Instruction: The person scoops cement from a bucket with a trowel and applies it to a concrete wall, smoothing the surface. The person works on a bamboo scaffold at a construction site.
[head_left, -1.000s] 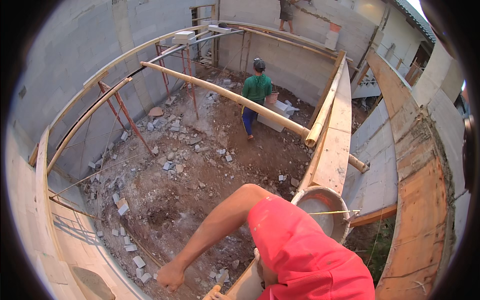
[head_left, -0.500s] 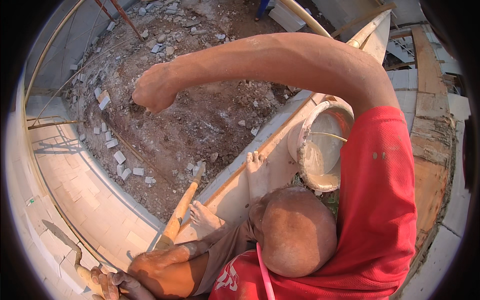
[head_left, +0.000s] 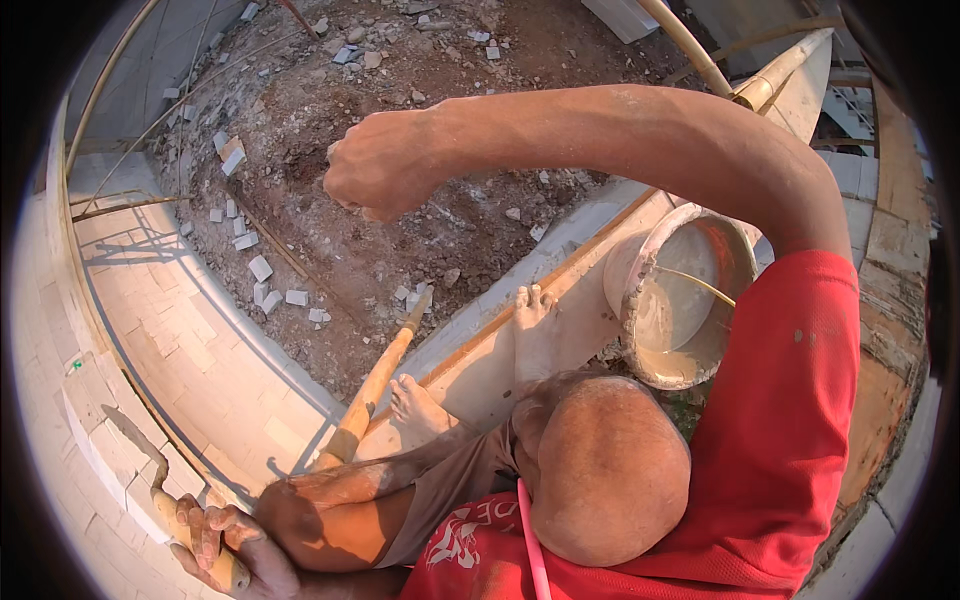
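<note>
At the lower left my left hand [head_left: 237, 548] is wrapped round the pale handle of a trowel [head_left: 135, 432]. Its thin grey blade reaches up over the pale block wall [head_left: 95, 440]; whether it touches the blocks I cannot tell. My right arm, in a red sleeve, bends across the upper part of the view, and my right hand [head_left: 380, 165] is closed in a fist in the air above the rubble ground. Its palm side is hidden, so anything inside cannot be made out. Beside my right arm stands a mortar-smeared bucket [head_left: 650, 345], with a thin pale stick or strip across its inside.
My bare feet [head_left: 533, 315] rest on a plank platform [head_left: 460, 362]. A bamboo pole [head_left: 372, 395] slants up by my left foot. Below lies rubble [head_left: 430, 260] with broken white blocks [head_left: 260, 268]. More bamboo poles [head_left: 785, 72] cross at the upper right; boards [head_left: 865, 370] run along the right.
The whole view has shifted, with most things now farther right and lower. My left hand shows more fully, with the trowel handle's end visible. The right fist stays closed.
</note>
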